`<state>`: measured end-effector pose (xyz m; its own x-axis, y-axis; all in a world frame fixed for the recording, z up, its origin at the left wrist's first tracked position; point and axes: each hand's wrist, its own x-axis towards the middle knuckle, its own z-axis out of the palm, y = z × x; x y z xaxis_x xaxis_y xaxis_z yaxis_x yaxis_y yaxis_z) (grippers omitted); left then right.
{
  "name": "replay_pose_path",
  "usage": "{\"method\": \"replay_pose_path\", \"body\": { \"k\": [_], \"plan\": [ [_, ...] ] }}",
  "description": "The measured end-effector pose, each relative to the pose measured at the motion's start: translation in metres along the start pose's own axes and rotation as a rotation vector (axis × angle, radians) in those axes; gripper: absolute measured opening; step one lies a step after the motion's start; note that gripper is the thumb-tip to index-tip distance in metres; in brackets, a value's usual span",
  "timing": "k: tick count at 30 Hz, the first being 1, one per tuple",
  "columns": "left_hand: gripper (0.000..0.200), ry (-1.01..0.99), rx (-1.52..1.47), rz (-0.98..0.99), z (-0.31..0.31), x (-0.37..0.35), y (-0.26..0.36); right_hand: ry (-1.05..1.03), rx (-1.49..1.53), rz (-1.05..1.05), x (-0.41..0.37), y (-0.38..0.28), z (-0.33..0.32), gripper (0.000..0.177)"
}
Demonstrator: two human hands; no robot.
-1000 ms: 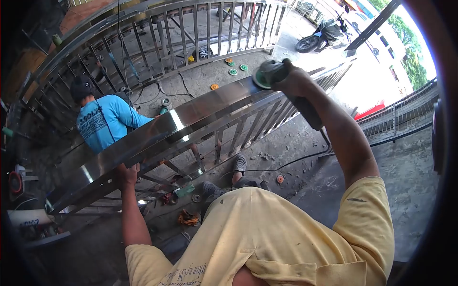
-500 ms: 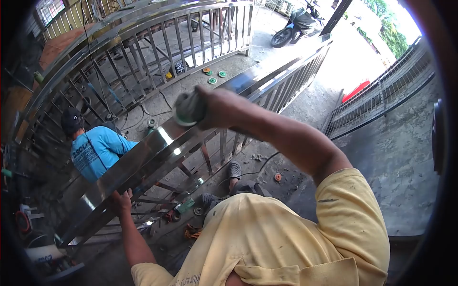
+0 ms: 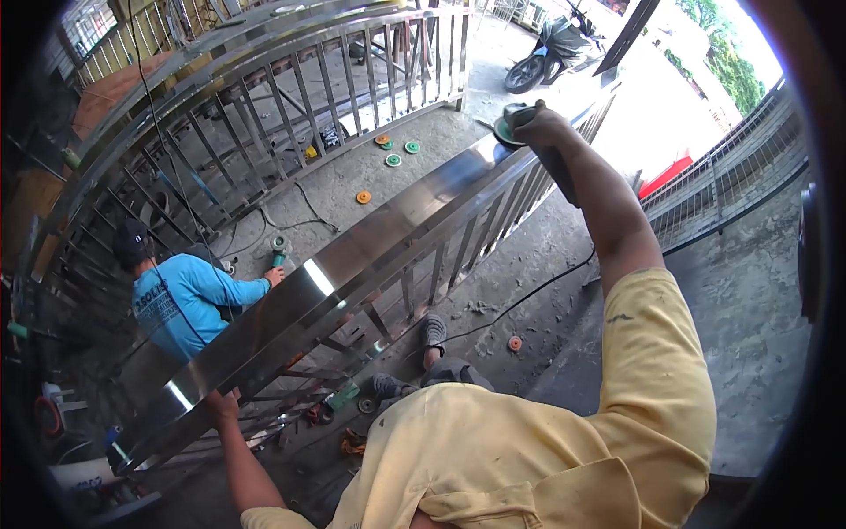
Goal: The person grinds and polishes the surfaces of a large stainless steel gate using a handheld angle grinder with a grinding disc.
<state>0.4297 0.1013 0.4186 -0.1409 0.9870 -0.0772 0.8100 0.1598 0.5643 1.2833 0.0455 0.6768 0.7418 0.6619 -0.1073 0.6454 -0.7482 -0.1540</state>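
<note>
A long shiny stainless-steel railing (image 3: 379, 234) runs diagonally in front of me, its wide top rail facing up. Far out along that rail, my right hand (image 3: 544, 128) is wrapped around an angle grinder (image 3: 518, 116), its pale green disc at the rail's surface. The grinder's dark body lies along my forearm. Near the rail's lower left end, my left hand (image 3: 224, 407) grips its near edge, with the fingertips partly hidden by the metal.
Across the railing a person in a blue shirt (image 3: 176, 295) crouches, one hand on a green power tool (image 3: 278, 251). Orange and green discs (image 3: 393, 160) lie on the floor. A black cord (image 3: 520, 304) trails near my feet. Behind stand a curved railing (image 3: 291, 84) and a motorcycle (image 3: 551, 53).
My right hand has swept the grinder along the rail, away from me to the upper right. My left hand stays on the rail's edge. The other person's hand and green tool now show.
</note>
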Motion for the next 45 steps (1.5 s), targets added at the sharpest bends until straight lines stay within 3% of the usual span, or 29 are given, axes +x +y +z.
{"method": "replay_pose_path", "body": {
  "k": [3,5,8,9,10,12,15,17,18,19,22,23,27,28,31,32,34,37,38,39,41,43,45],
  "plan": [
    [0.042,0.044,0.275,0.13,-0.013,-0.013,0.03,0.038,-0.023,0.078,0.027,0.021,-0.005,0.111],
    [0.05,-0.051,0.296,0.127,-0.017,-0.008,0.023,0.077,-0.028,0.114,0.032,0.027,0.001,0.107],
    [0.05,-0.091,0.228,0.066,-0.015,-0.004,0.017,-0.041,0.06,-0.039,-0.005,0.003,-0.001,0.096],
    [0.05,-0.119,0.203,0.031,-0.015,-0.007,0.017,0.006,0.078,-0.104,-0.017,-0.004,0.008,0.089],
    [0.049,-0.164,0.17,-0.021,-0.02,-0.008,0.029,-0.093,0.102,-0.153,-0.04,-0.026,0.003,0.108],
    [0.048,-0.157,0.198,-0.023,-0.023,-0.008,0.033,-0.195,0.136,-0.234,-0.082,-0.067,0.007,0.11],
    [0.051,-0.035,0.293,0.14,-0.014,-0.004,0.017,-0.275,0.116,-0.443,-0.141,-0.112,0.021,0.117],
    [0.056,-0.017,0.265,0.222,-0.007,0.01,-0.011,-0.445,0.099,-0.493,-0.185,-0.145,0.01,0.119],
    [0.058,-0.015,0.259,0.243,-0.002,0.018,-0.026,-0.494,0.165,-0.517,-0.207,-0.156,0.001,0.094],
    [0.061,-0.025,0.273,0.221,0.004,0.025,-0.042,-0.513,0.121,-0.546,-0.218,-0.161,0.005,0.093],
    [0.068,-0.082,0.095,0.094,0.005,0.019,-0.032,-0.538,0.191,-0.562,-0.22,-0.151,0.01,0.116],
    [0.068,-0.104,0.135,0.073,0.007,0.021,-0.036,-0.576,0.231,-0.517,-0.212,-0.144,0.005,0.114],
    [0.068,-0.186,0.45,0.046,0.01,0.039,-0.063,-0.408,0.223,-0.274,-0.139,-0.08,-0.002,0.108],
    [0.066,-0.205,0.379,0.018,0.001,0.03,-0.042,-0.368,0.27,-0.177,-0.113,-0.056,-0.002,0.103],
    [0.059,-0.099,0.035,0.073,0.017,0.03,-0.061,-0.316,0.402,-0.129,-0.055,0.007,-0.019,0.094],
    [0.056,-0.066,0.039,0.093,0.017,0.028,-0.065,-0.208,0.366,-0.054,-0.023,0.034,-0.007,0.092],
    [0.053,-0.031,0.182,0.11,0.013,0.02,-0.059,-0.266,0.444,0.017,0.013,0.065,0.003,0.089],
    [0.051,-0.2,0.19,-0.029,-0.02,-0.002,0.019,-0.311,0.48,-0.068,-0.04,0.028,-0.014,0.087],
    [0.05,-0.227,0.098,-0.05,-0.018,0.0,0.019,-0.439,0.611,-0.2,-0.068,0.007,-0.018,0.091],
    [0.05,-0.253,0.007,-0.074,-0.017,0.003,0.019,-0.468,0.492,-0.214,-0.042,0.012,0.017,0.096],
    [0.047,-0.191,-0.242,-0.029,0.0,0.012,-0.023,-0.448,0.406,-0.228,-0.105,-0.041,0.009,0.101],
    [0.045,-0.19,-0.317,-0.093,0.003,0.011,-0.019,-0.501,0.342,-0.378,-0.138,-0.08,0.017,0.102],
    [0.043,-0.204,-0.573,-0.147,0.006,0.012,-0.024,-0.532,0.372,-0.462,-0.153,-0.096,0.031,0.103]
  ]
}}
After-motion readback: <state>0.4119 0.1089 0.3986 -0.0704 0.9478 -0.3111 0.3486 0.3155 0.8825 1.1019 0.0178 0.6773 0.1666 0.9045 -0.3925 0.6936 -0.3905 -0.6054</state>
